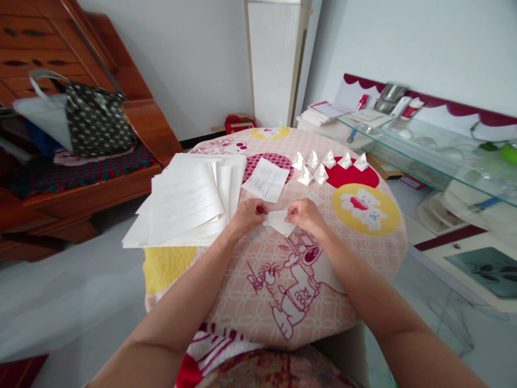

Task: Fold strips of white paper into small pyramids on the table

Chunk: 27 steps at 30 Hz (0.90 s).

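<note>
Both hands meet over the middle of the cloth-covered round table [258,291], at a small folded sheet of white paper [278,220]. My left hand [249,214] pinches its left corner, and my right hand [304,214] pinches its right side. The lower part of the paper comes to a point toward me. Just beyond it lies a loose square of printed paper [267,179]. Several small folded paper boats [313,168] stand in rows at the far right of the table. Left of my hands is a stack of white sheets [186,199], with printed ones on top.
A glass-topped stand [436,145] holding papers, metal tins and a red cup is at the right. At the left, a wooden bench [149,129] carries a patterned bag [95,116]. A red box [238,124] sits on the floor behind the table.
</note>
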### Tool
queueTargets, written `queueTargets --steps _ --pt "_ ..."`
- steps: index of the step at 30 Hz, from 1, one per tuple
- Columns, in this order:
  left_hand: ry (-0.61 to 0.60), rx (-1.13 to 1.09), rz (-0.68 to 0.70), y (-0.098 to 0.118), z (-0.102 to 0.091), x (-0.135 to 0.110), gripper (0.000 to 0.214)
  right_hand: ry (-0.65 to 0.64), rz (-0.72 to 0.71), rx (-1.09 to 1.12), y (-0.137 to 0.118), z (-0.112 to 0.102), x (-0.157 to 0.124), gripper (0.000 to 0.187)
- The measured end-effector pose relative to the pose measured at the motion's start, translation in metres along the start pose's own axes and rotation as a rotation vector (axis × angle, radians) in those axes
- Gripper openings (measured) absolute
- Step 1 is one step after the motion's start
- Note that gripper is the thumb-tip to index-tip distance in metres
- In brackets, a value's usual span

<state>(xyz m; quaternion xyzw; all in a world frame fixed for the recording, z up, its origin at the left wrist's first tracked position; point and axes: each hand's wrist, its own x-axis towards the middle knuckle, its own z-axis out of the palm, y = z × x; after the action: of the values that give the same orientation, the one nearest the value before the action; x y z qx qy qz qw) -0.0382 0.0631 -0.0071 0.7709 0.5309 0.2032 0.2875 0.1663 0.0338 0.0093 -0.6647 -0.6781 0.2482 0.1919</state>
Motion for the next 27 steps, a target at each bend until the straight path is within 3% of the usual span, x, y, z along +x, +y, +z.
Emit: queueTargets --steps 5,8,15,22,25,27 --pt "0.068 -0.001 0.053 -0.005 0.001 -0.007 0.038 -0.005 -0.001 0.036 0.000 -0.001 -0.001 0.008" --pt "0.094 0.050 0.115 -0.001 0.006 -0.006 0.034 -0.009 -0.004 0.038 0.000 -0.001 -0.001 0.008" --pt "-0.021 0.163 0.080 0.009 0.007 0.002 0.030 -0.024 -0.030 0.016 0.004 -0.002 -0.003 0.007" --pt "-0.063 0.144 0.029 0.013 0.005 0.000 0.019 0.078 -0.033 -0.135 0.014 -0.015 -0.009 0.026" --pt "-0.039 0.019 0.026 0.014 0.005 -0.004 0.016 0.153 -0.052 -0.026 0.026 -0.020 -0.006 0.036" --pt "0.012 -0.076 0.036 0.014 0.005 -0.006 0.016 0.160 -0.095 0.167 0.035 -0.022 -0.003 0.038"
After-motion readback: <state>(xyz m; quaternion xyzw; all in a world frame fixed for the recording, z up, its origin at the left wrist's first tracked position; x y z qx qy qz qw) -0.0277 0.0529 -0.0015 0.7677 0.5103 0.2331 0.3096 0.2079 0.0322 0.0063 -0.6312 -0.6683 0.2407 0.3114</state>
